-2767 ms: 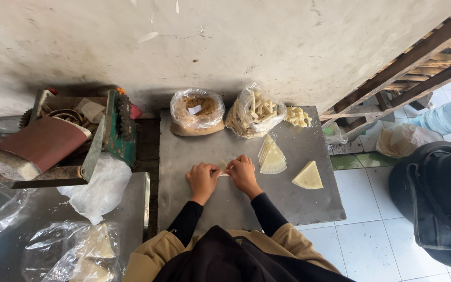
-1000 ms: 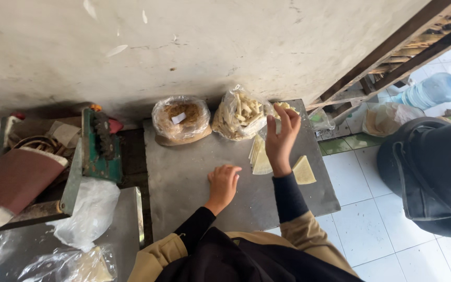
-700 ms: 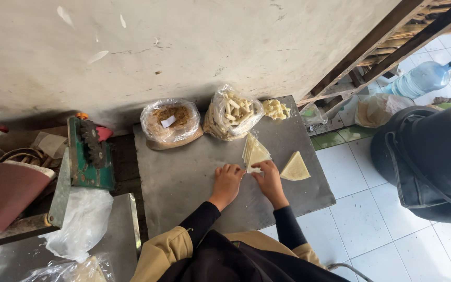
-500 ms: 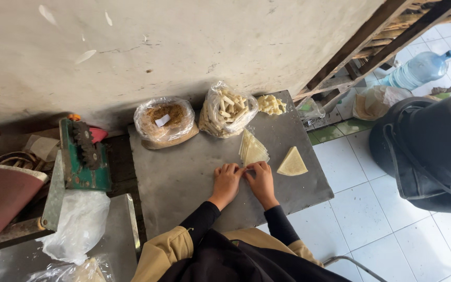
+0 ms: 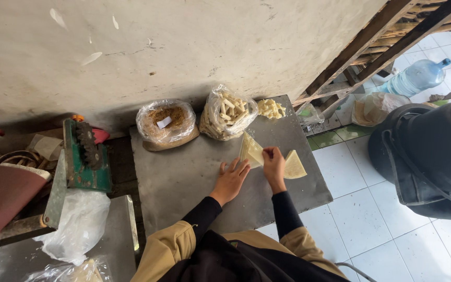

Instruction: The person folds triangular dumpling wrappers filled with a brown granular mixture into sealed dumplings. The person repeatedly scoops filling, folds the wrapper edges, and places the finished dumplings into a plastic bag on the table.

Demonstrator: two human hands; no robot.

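Two stacks of pale triangular pastry sheets lie on a grey metal table (image 5: 184, 183). My left hand (image 5: 232, 178) rests flat on the table with its fingers spread, fingertips at the edge of the nearer stack (image 5: 250, 149). Fingers pinched, my right hand (image 5: 274, 166) grips a sheet at that stack's right corner. It lies between that stack and the second triangle stack (image 5: 295, 166). Behind them stand a clear bag of pale sticks (image 5: 228, 112) and a bagged bowl of brown filling (image 5: 166, 122).
A small heap of pale pieces (image 5: 271, 108) sits at the table's far right corner. A green geared machine (image 5: 82, 156) and plastic bags (image 5: 76, 224) are at the left. A large black lidded bin (image 5: 434, 151) and a water jug (image 5: 416, 77) stand on the tiled floor at the right.
My right hand came back from the bag of sticks and joined the left at the sheets. It now pinches the stack's corner while the left hand has flattened beside it.
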